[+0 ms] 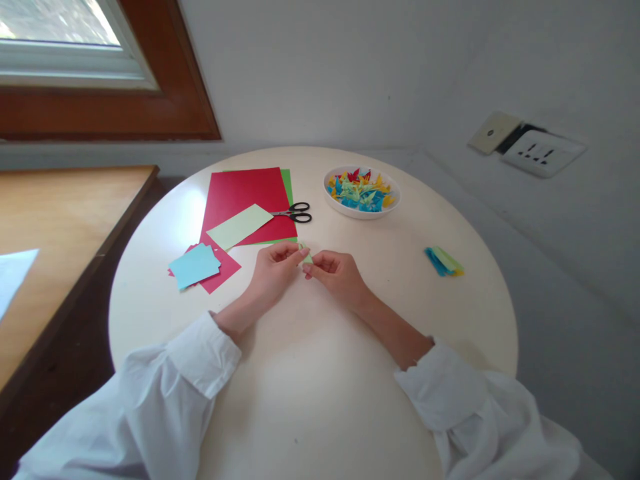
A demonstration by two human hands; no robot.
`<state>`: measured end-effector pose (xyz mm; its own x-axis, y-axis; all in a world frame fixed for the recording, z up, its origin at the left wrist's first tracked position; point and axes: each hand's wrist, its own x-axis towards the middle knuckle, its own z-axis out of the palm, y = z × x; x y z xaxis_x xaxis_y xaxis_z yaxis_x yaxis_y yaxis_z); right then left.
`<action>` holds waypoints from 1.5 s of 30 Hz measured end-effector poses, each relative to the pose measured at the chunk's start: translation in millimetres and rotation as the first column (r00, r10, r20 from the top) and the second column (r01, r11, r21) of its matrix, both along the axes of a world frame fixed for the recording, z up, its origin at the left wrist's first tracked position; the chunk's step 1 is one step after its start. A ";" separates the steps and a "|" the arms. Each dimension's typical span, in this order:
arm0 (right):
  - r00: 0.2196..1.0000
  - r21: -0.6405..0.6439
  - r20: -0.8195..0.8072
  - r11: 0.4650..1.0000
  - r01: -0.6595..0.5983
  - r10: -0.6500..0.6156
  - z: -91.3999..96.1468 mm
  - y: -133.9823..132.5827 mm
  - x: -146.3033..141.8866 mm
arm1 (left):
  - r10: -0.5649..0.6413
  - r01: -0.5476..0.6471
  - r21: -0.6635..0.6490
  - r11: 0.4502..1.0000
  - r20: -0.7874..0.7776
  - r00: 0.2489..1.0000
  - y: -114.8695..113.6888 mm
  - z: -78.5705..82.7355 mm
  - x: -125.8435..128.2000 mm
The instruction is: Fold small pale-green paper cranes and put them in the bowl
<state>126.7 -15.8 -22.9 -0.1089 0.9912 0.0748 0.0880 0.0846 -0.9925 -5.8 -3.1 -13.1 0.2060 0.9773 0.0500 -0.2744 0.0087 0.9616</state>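
A small folded piece of pale green paper (pixel 307 257) is pinched between my two hands above the middle of the table. My left hand (pixel 278 267) grips its left end with thumb and fingers closed. On the other end, the thumb and fingers of my right hand (pixel 341 275) are closed too. My fingers cover much of the paper, so its full shape is hidden. Just beyond my left hand, a pale green paper strip (pixel 241 225) lies across red sheets (pixel 245 190), touching black-handled scissors (pixel 295 213).
A white bowl (pixel 361 215) of folded paper pieces in several colours stands at the back of the round table (pixel 310 400). Light blue paper squares (pixel 196 265) lie at left. Narrow folded papers (pixel 444 261) lie at right. A wooden table (pixel 75 213) stands beyond the left edge.
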 end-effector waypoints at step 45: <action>0.997 -0.013 0.030 0.998 -0.066 0.066 0.7 -2.2 -2.5 | 0.113 -0.114 0.018 0.993 0.017 0.993 4.0 -7.2 -6.3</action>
